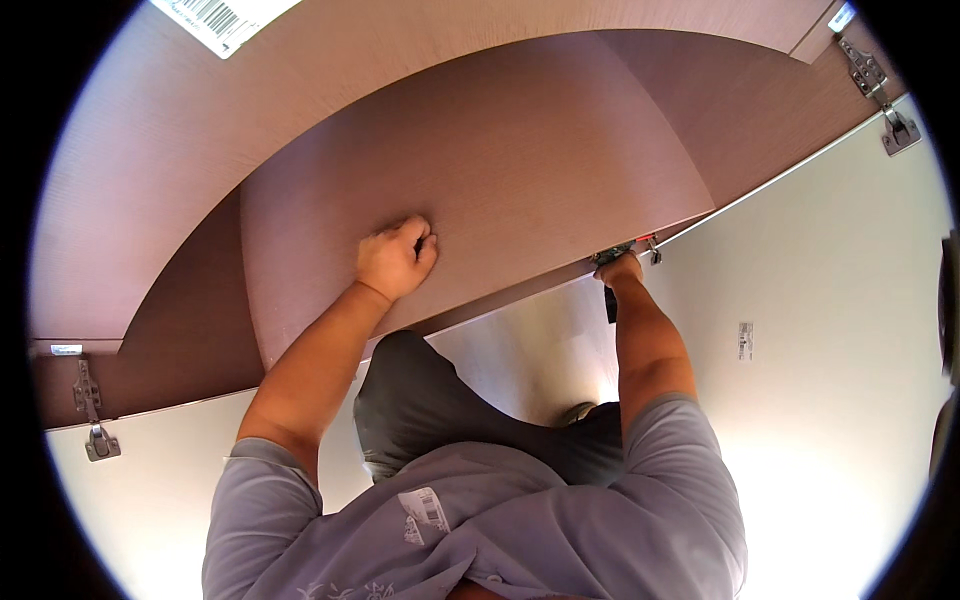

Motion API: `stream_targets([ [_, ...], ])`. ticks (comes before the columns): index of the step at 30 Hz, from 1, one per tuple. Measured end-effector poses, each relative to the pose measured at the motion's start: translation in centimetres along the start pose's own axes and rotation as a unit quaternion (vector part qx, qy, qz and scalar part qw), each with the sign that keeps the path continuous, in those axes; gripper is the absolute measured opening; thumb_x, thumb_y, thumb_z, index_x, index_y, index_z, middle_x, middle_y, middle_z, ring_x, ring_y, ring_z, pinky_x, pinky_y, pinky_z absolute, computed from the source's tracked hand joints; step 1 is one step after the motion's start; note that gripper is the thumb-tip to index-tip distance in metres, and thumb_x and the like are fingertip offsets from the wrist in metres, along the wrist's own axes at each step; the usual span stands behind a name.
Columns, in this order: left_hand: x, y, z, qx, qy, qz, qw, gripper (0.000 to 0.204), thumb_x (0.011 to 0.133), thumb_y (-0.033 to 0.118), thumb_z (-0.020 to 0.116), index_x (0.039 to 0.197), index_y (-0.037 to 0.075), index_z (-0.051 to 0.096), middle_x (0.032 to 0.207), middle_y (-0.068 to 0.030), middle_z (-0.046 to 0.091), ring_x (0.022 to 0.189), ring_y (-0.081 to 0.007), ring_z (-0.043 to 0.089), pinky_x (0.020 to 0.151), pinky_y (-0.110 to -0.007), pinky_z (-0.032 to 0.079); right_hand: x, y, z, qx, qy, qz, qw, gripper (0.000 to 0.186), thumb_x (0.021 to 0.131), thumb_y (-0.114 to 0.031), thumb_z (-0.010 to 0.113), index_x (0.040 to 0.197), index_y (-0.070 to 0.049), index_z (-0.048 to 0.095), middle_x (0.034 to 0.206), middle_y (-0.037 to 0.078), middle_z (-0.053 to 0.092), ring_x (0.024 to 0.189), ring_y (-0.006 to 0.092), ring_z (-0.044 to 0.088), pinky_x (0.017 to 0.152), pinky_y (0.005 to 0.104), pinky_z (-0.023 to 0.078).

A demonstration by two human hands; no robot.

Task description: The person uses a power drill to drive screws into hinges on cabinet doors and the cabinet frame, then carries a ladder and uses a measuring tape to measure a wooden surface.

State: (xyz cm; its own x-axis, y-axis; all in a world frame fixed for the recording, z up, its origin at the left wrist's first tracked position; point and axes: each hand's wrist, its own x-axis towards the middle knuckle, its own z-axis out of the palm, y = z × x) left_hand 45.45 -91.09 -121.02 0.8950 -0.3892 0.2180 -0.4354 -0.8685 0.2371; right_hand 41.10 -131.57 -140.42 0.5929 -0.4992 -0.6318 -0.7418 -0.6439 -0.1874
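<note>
One dark tool [611, 303] lies in the right hand [620, 268], left hand [395, 259] apart.

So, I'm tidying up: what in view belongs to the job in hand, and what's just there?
Seemingly the job's:
dark tool, mostly hidden by the right hand
hinge beside it
brown panel by the left hand

Apparently incidental:
door label
shirt label
upper-left label

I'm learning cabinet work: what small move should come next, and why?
Perhaps steady the dark tool beside the metal hinge: the right grip seems closed around it there, while the left grip is curled at the brown board, well away from the hinge.
</note>
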Motion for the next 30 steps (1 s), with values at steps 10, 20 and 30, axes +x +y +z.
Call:
stream_targets([
  [10, 0.4, 0.0, 0.0, -0.005, 0.013, 0.018, 1.0, 0.013, 0.088, 0.031, 0.064, 0.088, 0.018, 0.064, 0.072, -0.0138, 0.069, 0.067, -0.038, 0.068, 0.061, -0.053, 0.053, 2.8, 4.3, 5.3, -0.106, -0.031, -0.17, 0.979, 0.055, 0.058, -0.026, 0.089, 0.102, -0.001, 0.068, 0.096, 0.015, 0.072, 0.087, 0.0287, 0.068, 0.079, 0.0408, 0.056],
  [20, 1.1, 0.8, -2.9, -0.005, -0.09, -0.035, 0.995, 0.021, 0.093, 0.032, 0.057, 0.096, 0.011, 0.061, 0.084, -0.0163, 0.071, 0.082, -0.0397, 0.07, 0.075, -0.055, 0.054, -14.2, 0.7, 3.0, -0.13, -0.311, -0.259, 0.905, 0.039, 0.06, -0.023, 0.088, 0.092, -0.004, 0.075, 0.088, 0.012, 0.075, 0.077, 0.0234, 0.071, 0.072, 0.0396, 0.058],
  [30, -11.1, 16.1, -12.4, -0.309, -0.313, -0.097, 0.893, 0.033, 0.089, 0.042, 0.064, 0.099, 0.011, 0.07, 0.098, -0.0175, 0.072, 0.091, -0.0393, 0.069, 0.082, -0.05, 0.054, -38.4, 2.8, -14.0, 0.097, -0.396, -0.252, 0.877, 0.039, 0.06, -0.004, 0.081, 0.097, 0.0, 0.071, 0.078, 0.009, 0.071, 0.066, 0.021, 0.065, 0.066, 0.0375, 0.053],
])
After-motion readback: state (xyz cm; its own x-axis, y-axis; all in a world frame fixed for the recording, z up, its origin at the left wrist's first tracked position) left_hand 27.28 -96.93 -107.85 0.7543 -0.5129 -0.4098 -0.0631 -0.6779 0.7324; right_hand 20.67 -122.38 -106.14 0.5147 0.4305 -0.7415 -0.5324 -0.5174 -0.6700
